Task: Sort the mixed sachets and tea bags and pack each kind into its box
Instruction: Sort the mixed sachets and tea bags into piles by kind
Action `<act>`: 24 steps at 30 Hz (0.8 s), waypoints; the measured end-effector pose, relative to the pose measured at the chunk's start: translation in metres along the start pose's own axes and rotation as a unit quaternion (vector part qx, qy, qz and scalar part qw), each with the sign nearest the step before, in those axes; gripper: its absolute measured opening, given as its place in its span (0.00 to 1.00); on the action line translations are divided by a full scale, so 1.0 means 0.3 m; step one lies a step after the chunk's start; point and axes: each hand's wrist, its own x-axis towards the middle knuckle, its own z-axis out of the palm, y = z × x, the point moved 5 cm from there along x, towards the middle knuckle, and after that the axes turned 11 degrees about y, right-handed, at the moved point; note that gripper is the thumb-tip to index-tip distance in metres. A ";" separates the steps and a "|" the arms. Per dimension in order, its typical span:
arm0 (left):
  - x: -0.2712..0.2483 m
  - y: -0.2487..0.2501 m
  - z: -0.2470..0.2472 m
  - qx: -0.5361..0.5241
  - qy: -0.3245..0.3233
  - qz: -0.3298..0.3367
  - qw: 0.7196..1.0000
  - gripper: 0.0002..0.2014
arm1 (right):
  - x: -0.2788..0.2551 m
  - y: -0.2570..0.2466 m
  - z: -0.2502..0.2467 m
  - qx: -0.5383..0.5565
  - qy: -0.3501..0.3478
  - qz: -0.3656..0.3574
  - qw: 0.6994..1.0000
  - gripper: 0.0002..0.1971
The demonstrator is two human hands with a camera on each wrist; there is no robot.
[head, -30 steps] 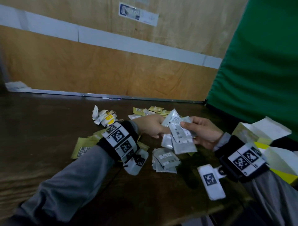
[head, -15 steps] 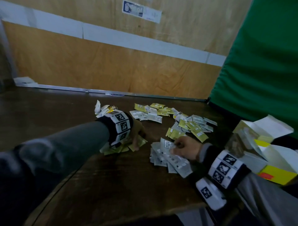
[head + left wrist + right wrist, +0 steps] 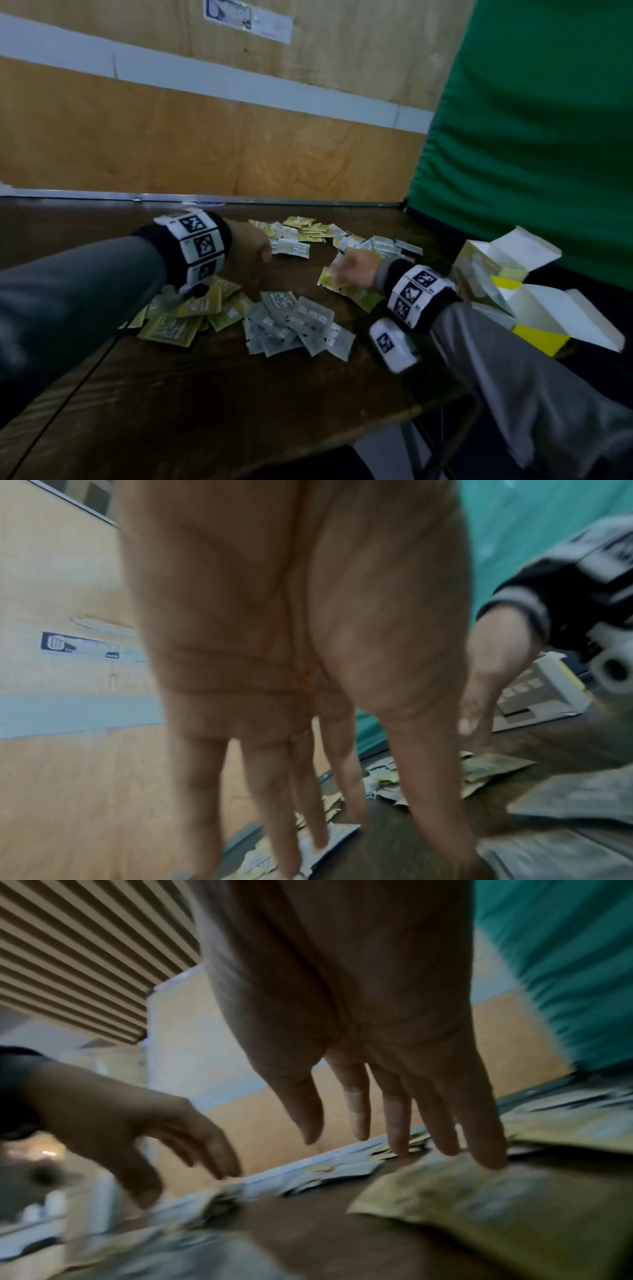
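Observation:
My left hand point(image 3: 264, 254) reaches to the far mixed scatter point(image 3: 346, 236), its straight fingers point(image 3: 270, 791) touching a grey sachet point(image 3: 293, 247) that lies flat. My right hand point(image 3: 337, 274) is open, fingertips point(image 3: 479, 1137) resting on a yellow-green sachet point(image 3: 479, 1202) on the table, the same sachet point(image 3: 349, 291) seen in the head view. Neither hand holds anything. A sorted pile of grey sachets point(image 3: 294, 322) lies near the front centre. A pile of yellow-green sachets point(image 3: 185, 318) sits under my left forearm. Open yellow and white boxes point(image 3: 534, 308) stand at the right.
The dark wooden table point(image 3: 205, 394) ends at a plywood wall point(image 3: 205, 144) behind. A green curtain point(image 3: 531, 137) hangs at the right, behind the boxes. The table's front right edge drops off near my right forearm.
A second ago both hands held a stack of grey sachets in the air. The right hand laid it on the grey pile; both hands then moved, empty, to the far scatter.

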 end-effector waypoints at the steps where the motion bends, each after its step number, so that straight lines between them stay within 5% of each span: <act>1: 0.008 0.005 -0.026 -0.030 0.034 -0.016 0.999 0.19 | 0.029 0.049 -0.013 -0.045 -0.005 0.015 0.999 0.17; 6: 0.090 0.028 -0.059 -0.193 0.106 -0.036 0.975 0.20 | 0.084 0.140 0.010 -0.101 -0.084 0.055 0.990 0.38; 12: 0.110 0.082 -0.051 -0.256 0.087 -0.026 0.962 0.19 | 0.126 0.096 0.025 -0.137 -0.084 0.023 0.987 0.40; 15: 0.115 0.085 -0.052 -0.253 0.094 -0.034 0.962 0.25 | 0.131 0.095 0.017 -0.130 -0.046 0.008 0.990 0.36; 17: 0.110 0.085 -0.059 -0.257 0.092 -0.050 0.961 0.37 | 0.131 0.077 -0.015 -0.111 0.012 -0.013 0.994 0.29; 21: 0.115 0.088 -0.096 -0.376 0.131 -0.086 0.913 0.61 | 0.101 -0.035 -0.087 0.107 0.032 -0.065 0.992 0.15; 23: 0.121 0.089 -0.106 -0.424 0.148 -0.093 0.889 0.53 | 0.078 -0.092 -0.124 0.174 0.027 -0.078 0.981 0.12; 24: 0.129 0.087 -0.102 -0.461 0.142 -0.095 0.871 0.39 | 0.072 -0.106 -0.138 0.200 0.030 -0.074 0.977 0.13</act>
